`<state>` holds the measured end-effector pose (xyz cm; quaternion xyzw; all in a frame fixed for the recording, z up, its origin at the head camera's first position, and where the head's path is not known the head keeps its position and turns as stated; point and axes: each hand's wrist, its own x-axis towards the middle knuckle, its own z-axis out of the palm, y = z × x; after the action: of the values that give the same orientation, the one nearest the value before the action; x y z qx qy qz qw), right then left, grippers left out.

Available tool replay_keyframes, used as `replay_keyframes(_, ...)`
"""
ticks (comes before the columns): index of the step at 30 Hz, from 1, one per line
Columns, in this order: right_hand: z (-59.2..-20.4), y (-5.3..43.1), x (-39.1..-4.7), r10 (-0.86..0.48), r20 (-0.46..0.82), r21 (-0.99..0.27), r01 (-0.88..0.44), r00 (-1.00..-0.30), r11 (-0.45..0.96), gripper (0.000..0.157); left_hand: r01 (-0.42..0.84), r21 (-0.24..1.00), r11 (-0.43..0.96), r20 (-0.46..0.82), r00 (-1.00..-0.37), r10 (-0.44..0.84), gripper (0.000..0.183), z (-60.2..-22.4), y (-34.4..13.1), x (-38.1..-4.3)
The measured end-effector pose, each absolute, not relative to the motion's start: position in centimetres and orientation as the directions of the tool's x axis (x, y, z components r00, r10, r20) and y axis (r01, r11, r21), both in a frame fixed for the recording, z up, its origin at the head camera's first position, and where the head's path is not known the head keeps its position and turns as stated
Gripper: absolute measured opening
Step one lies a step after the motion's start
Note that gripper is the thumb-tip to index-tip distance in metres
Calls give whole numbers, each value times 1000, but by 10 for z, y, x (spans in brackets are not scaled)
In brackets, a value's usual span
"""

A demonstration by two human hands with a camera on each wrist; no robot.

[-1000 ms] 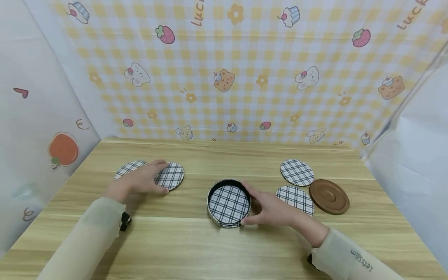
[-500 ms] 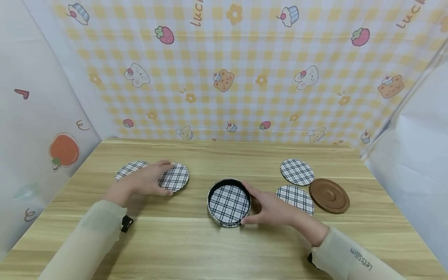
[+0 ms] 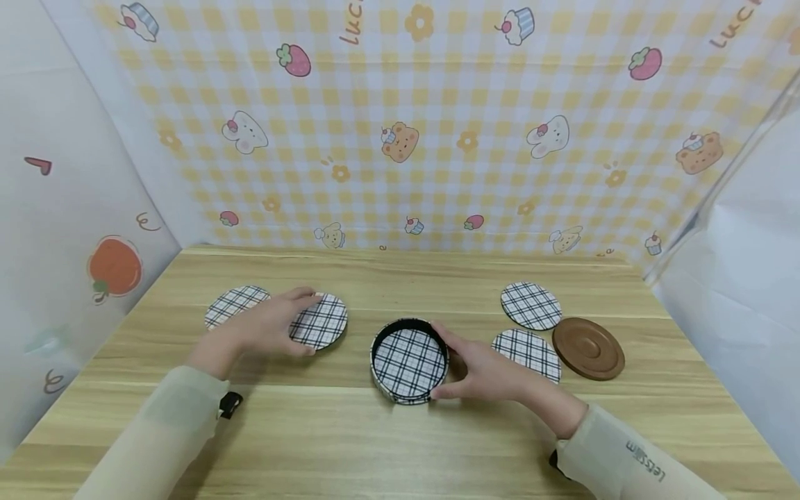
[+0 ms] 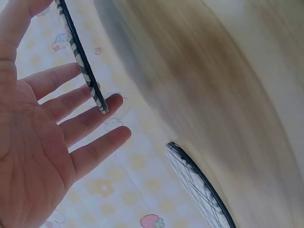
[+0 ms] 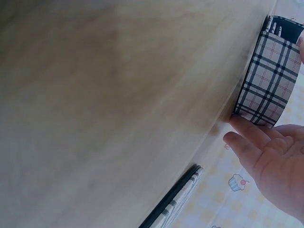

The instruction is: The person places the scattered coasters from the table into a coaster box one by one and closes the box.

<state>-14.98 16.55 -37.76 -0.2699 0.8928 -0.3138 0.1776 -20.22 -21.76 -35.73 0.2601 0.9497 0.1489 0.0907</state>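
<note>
My left hand grips a round plaid coaster by its edges, thumb on the near side and fingers on the far side. In the left wrist view this coaster shows edge-on, raised off the table, with fingers behind it. My right hand holds the side of a round plaid coaster holder with a black inner wall. Plaid coasters lie inside the holder, and the right wrist view shows several edges through its side opening. Another plaid coaster lies on the table behind the left hand.
To the right lie two plaid coasters, one partly covered by the right hand and wrist. Beside them is a brown round wooden disc. The wooden table ends at a yellow checked cloth backdrop.
My left hand has moved a little to the right with the coaster, toward the holder. My right hand and the holder have stayed in place.
</note>
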Motion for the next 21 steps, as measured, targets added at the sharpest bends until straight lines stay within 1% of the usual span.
replay_keyframes(8,-378,165,-151,-596,-141,-648,-382,-790,659,112,531,306,790,-47,-820,570,95,-354,-212,-196)
replay_keyframes(21,-376,165,-149,-602,-137,-665,-377,-787,645,111,581,277,766,-18,-794,608,95,-344,-198,-186)
